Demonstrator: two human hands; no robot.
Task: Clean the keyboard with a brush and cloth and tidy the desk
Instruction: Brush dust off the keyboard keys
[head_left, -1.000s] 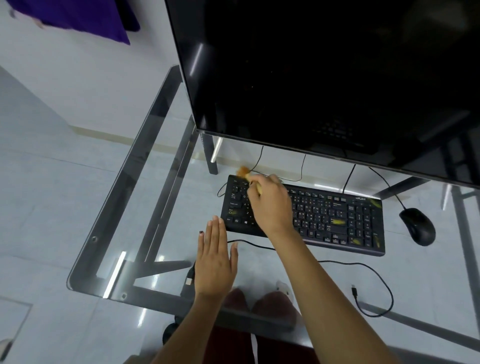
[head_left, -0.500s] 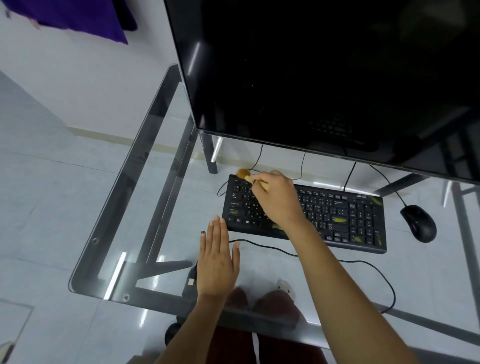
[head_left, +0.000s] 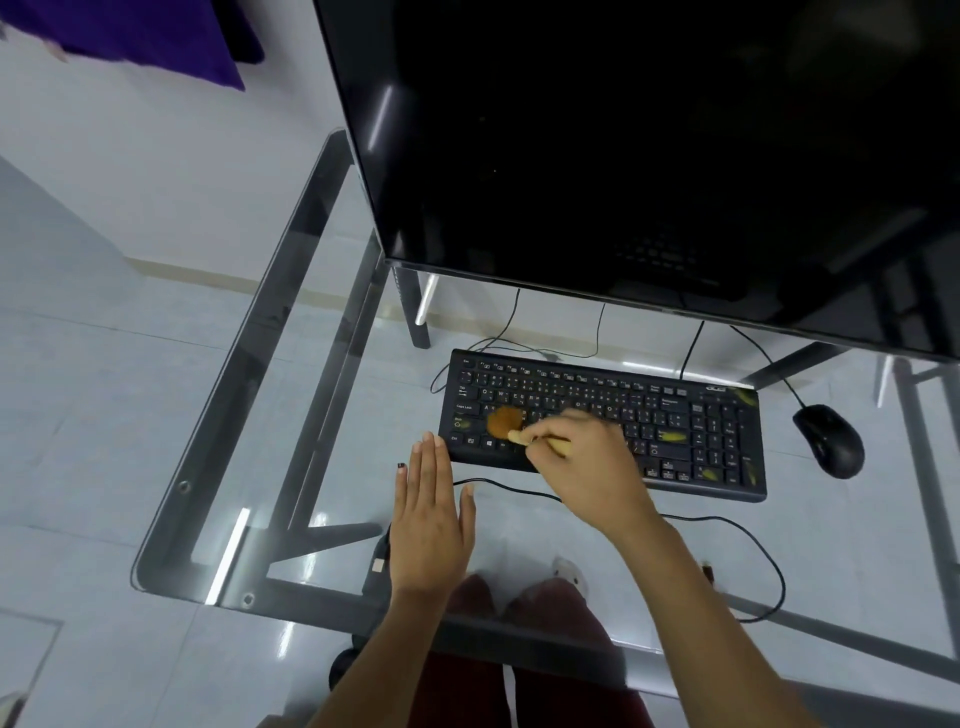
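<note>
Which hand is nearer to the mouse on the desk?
Right. The right hand holds the brush over the keyboard's lower left keys, well left of the mouse. The left hand lies flat on the glass, further left, beyond the keyboard's corner.

Glossy glass desk (head_left: 291, 415), matt black plastic keyboard (head_left: 727, 441), wooden-handled soft-bristled brush (head_left: 506, 422).

Glass desk (head_left: 218, 467); keyboard (head_left: 675, 415), mouse (head_left: 829, 440), cable (head_left: 748, 530)

monitor (head_left: 649, 156) overhangs keyboard (head_left: 597, 415), mouse (head_left: 829, 440) right
</note>
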